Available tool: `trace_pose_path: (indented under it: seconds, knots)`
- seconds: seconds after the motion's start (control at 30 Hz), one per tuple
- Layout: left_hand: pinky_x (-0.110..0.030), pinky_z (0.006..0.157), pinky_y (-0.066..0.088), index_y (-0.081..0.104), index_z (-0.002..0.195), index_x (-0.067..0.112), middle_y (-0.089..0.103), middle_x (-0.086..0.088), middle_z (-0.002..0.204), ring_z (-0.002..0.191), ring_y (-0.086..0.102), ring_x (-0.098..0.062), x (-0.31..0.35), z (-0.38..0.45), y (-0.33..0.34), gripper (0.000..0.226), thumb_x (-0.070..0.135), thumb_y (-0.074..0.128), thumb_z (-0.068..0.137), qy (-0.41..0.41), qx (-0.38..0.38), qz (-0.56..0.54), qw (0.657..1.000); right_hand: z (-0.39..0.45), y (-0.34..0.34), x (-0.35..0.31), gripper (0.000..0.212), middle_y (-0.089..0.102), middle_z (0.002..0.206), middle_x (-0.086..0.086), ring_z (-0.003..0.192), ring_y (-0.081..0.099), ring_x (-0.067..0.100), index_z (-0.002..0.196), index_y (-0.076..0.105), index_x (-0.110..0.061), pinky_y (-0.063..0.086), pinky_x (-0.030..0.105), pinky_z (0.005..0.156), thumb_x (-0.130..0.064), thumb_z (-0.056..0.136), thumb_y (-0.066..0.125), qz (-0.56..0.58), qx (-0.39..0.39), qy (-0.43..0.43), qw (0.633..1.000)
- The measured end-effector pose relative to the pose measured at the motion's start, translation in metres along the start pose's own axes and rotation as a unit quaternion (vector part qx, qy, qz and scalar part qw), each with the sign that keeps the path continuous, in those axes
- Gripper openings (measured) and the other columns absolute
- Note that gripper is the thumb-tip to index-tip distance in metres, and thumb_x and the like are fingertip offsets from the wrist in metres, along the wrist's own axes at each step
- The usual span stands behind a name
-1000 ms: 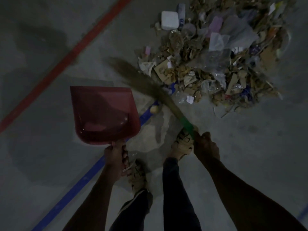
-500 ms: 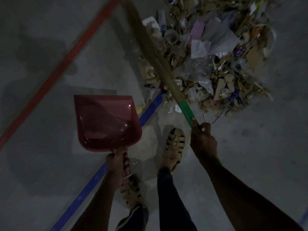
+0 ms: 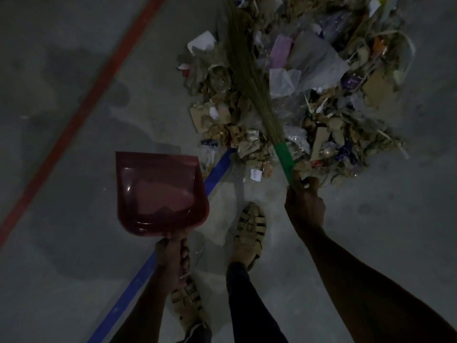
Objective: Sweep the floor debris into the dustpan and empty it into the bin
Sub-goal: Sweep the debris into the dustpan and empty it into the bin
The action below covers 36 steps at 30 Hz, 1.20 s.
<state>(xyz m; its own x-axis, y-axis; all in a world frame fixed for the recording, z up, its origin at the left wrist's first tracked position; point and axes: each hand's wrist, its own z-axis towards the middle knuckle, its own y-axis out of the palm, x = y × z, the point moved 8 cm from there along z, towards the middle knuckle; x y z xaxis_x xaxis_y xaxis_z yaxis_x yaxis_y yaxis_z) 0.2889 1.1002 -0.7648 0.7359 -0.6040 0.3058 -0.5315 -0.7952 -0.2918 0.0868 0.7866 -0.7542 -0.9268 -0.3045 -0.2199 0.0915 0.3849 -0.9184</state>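
Debris [image 3: 304, 95] fills the upper right of the frame, a heap of torn cardboard, paper scraps and clear plastic film lying on the grey floor [image 3: 61, 280]. The right hand [image 3: 305, 210], at centre right just below the heap's near edge, has its fingers wrapped round the green handle of a broom [image 3: 249, 78], whose straw bristles reach up and left across the pile. The left hand [image 3: 173, 253], lower centre, grips the handle of a red dustpan [image 3: 160, 191], whose open mouth faces the top of the frame, left of the heap and apart from it. A blue line [image 3: 138, 276] runs diagonally under the pan towards the heap; a red line [image 3: 81, 115] crosses the upper left. Two sandalled feet show between the arms.
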Motion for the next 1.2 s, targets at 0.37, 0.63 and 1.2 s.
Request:
trace_pose_path:
  seconds: [0.37,0.63,1.2]
  knots:
    - [-0.021,0.045,0.032,0.046,0.065,0.021,0.036,-0.005,0.054,0.029,0.031,-0.014,-0.045,-0.001,-0.01,0.025,0.041,0.058,0.074,-0.05,0.028,-0.077,0.995,-0.053,0.052,0.009,0.051,0.051,0.115,0.009,0.048,0.051,0.021,0.139,0.049,-0.028,0.051,0.036,0.041,-0.027,0.091,0.066,0.023,-0.155,-0.199,0.967]
    - [-0.018,0.043,0.028,0.047,0.065,0.017,0.038,-0.002,0.048,0.03,0.031,-0.016,-0.056,0.003,-0.03,0.029,0.029,0.057,0.089,-0.034,0.004,-0.054,0.998,-0.099,0.058,0.004,0.058,0.052,0.093,0.013,0.04,0.049,0.031,0.126,0.052,-0.029,0.049,0.035,0.037,-0.016,0.077,0.079,-0.061,-0.145,-0.097,0.983]
    - [-0.014,0.039,0.025,0.046,0.06,0.014,0.038,-0.004,0.048,0.027,0.03,-0.015,-0.008,0.015,-0.073,0.036,0.021,0.058,0.093,-0.01,-0.025,-0.083,0.996,-0.109,0.043,-0.064,0.057,0.047,0.11,0.011,0.049,0.046,0.021,0.141,0.05,-0.022,0.05,0.033,0.041,-0.015,0.087,0.067,-0.044,-0.061,-0.053,0.996]
